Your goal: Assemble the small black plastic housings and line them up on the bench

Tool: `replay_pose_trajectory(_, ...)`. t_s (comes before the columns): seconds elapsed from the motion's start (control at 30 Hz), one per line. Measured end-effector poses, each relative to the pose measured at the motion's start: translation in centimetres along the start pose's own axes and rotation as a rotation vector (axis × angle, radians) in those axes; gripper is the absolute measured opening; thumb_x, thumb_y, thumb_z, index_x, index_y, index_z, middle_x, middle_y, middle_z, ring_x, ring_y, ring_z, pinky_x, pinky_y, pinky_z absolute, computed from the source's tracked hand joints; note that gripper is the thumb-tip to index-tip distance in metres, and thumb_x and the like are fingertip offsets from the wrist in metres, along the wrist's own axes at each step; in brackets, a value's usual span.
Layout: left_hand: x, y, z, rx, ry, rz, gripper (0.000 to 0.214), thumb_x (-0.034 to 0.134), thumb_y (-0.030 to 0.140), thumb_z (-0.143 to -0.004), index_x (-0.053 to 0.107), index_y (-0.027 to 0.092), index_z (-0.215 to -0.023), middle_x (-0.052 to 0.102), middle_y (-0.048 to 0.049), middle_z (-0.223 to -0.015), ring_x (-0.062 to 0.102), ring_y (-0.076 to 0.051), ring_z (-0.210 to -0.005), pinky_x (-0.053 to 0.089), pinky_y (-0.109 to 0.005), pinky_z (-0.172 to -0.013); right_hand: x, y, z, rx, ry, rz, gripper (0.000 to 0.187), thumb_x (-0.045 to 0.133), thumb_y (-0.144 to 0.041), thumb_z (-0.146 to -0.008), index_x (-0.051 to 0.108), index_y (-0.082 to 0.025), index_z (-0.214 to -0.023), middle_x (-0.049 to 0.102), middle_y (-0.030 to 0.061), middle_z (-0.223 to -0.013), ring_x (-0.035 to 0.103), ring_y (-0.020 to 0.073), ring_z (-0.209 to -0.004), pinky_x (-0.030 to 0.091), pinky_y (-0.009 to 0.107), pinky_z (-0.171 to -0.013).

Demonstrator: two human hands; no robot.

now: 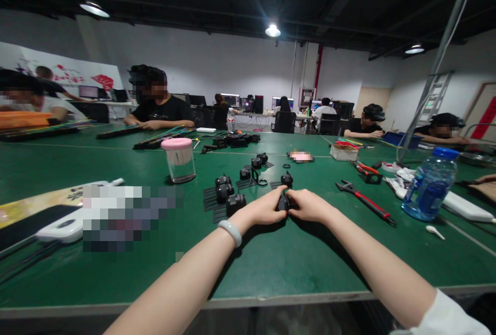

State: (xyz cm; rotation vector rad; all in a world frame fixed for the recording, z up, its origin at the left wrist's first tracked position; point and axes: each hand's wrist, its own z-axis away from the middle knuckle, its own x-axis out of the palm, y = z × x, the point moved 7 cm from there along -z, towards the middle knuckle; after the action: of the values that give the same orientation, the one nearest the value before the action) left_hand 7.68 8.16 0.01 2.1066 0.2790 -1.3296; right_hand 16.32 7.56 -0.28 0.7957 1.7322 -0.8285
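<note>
Both my hands meet over the green table [271,262] and pinch one small black plastic part [283,203] between them. My left hand [267,207], with a pale bracelet on its wrist, closes on the part's left side. My right hand [310,205] closes on its right side. Just beyond and to the left lie several similar black parts [228,193], some resting on flat black ribbed pieces. Another black part [287,178] sits right behind my fingers.
A clear jar with a pink lid [179,159] stands at the left. Red-handled pliers [364,202] and a blue water bottle [429,184] lie at the right, next to a white bar [467,208]. Several people sit working along the table's far and right sides.
</note>
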Motion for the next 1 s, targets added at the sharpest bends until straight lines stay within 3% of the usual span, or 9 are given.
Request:
replay_pose_trajectory(0.23, -0.12, -0.03, -0.11, 0.007, 0.045, -0.013, 0.067, 0.053, 0.027, -0.063, 0.024, 0.016, -0.122, 0.036, -0.0095, -0.121, 0.038, -0.022, -0.109, 0.030, -0.032, -0.093, -0.20, -0.09, -0.06, 0.028, -0.019, 0.009, 0.022, 0.051, -0.022, -0.069, 0.048, -0.016, -0.089, 0.059, 0.0058, -0.082, 0.054, 0.0159, -0.072, 0.031, 0.020, -0.056)
replay_pose_trajectory(0.6, -0.37, 0.27, -0.55, -0.040, 0.051, -0.001, 0.067, 0.053, 0.045, -0.065, 0.027, 0.015, -0.120, 0.038, -0.0102, -0.121, 0.038, -0.023, -0.110, 0.028, -0.034, -0.094, -0.38, -0.22, -0.28, 0.040, -0.031, -0.017, 0.025, 0.052, -0.019, -0.067, 0.048, -0.016, -0.092, 0.059, 0.0071, -0.086, 0.055, 0.0176, -0.076, 0.032, 0.021, -0.057)
replay_pose_trajectory(0.8, -0.54, 0.43, -0.56, -0.078, 0.029, 0.027, 0.047, 0.051, 0.037, -0.068, 0.037, 0.018, -0.109, 0.049, -0.0068, -0.106, 0.049, -0.021, -0.094, 0.037, -0.033, -0.082, -0.37, -0.28, -0.37, 0.011, -0.010, -0.050, 0.023, 0.051, -0.019, -0.068, 0.048, -0.015, -0.090, 0.059, 0.0074, -0.087, 0.055, 0.0175, -0.078, 0.033, 0.022, -0.060)
replay_pose_trajectory(1.0, -0.62, 0.30, -0.51, -0.112, 0.018, 0.053, 0.043, 0.052, 0.034, -0.067, 0.038, 0.017, -0.104, 0.050, -0.0064, -0.100, 0.049, -0.021, -0.090, 0.038, -0.032, -0.080, -0.23, -0.35, -0.42, 0.008, -0.005, -0.062, 0.028, 0.052, -0.018, -0.067, 0.048, -0.015, -0.094, 0.056, 0.0074, -0.088, 0.053, 0.0169, -0.079, 0.035, 0.023, -0.064)
